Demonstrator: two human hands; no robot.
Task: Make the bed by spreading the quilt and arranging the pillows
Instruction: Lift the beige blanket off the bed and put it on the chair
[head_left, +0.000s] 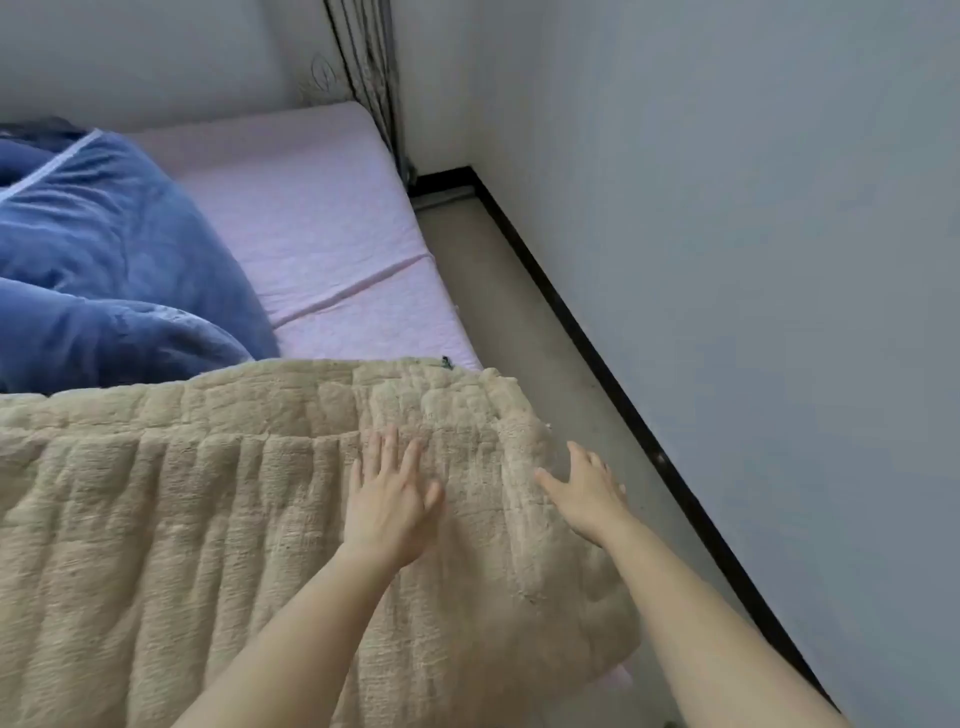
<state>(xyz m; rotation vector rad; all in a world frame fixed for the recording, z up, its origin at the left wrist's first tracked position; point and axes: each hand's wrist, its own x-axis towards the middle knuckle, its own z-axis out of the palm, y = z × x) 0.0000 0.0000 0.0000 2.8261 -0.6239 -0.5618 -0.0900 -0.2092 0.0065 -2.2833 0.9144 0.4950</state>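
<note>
**Both hands open on the quilt**

The left hand is laid flat on the quilt, palm down, with its fingers straight and slightly fanned. The right hand is held open as well, with the fingers spread wide and the thumb stretched toward the left hand. It is placed at the quilt's rounded corner, by the right edge of the mattress, and the pile is touched there by the thumb. Whether the other fingers rest on the fabric or hover just past it cannot be told. Nothing is pinched or clutched by either hand.

The quilt is beige and fleecy, stitched into long parallel ribs. It is spread over the near part of the mattress, and a thicker band is seen along its far hem. Its right corner is draped over the mattress's right edge, above the floor. The far part of the mattress is left uncovered, and pink fabric with one crease across it is shown there. Blue bedding is bunched on the left side of the mattress, touching the quilt's far hem.
</note>
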